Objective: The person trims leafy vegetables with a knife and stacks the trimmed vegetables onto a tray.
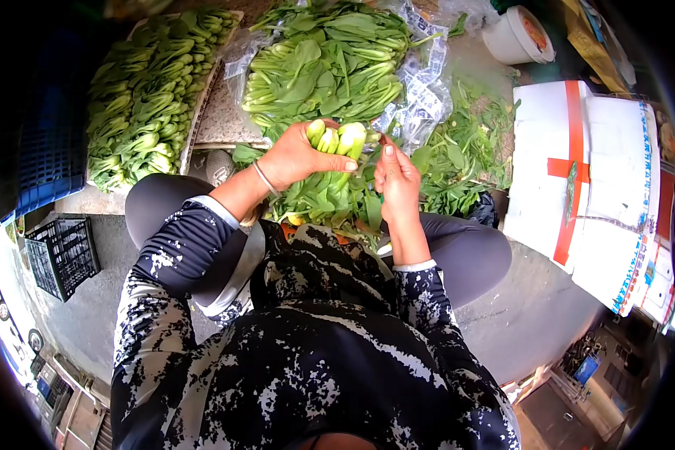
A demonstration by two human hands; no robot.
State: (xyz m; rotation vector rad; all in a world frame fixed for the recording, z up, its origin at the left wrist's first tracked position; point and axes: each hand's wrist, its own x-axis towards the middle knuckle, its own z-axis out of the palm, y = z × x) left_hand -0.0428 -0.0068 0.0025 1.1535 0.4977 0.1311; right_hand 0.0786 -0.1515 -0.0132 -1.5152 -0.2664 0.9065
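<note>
My left hand (300,156), with a band at its wrist, is wrapped round a small bunch of bok choy (346,139), its pale cut ends up and its leaves hanging below. Close to the right side of this bunch, my right hand (399,178) is closed, thumb pressed toward the fingers. Something small and dark shows at its fingertips, too little to name. Just beyond my hands lies a big heap of leafy greens (330,64) on printed plastic wrapping (427,94). Loose leaves (334,199) are piled under my hands, between my legs.
Bok choy in neat rows (157,90) covers a board at the left. Trimmed leaves (465,154) are scattered to the right, beside a white foam box (547,165) with red tape. A white bucket (519,36) stands behind. Black crate (61,256) and blue crate (51,154) are at left.
</note>
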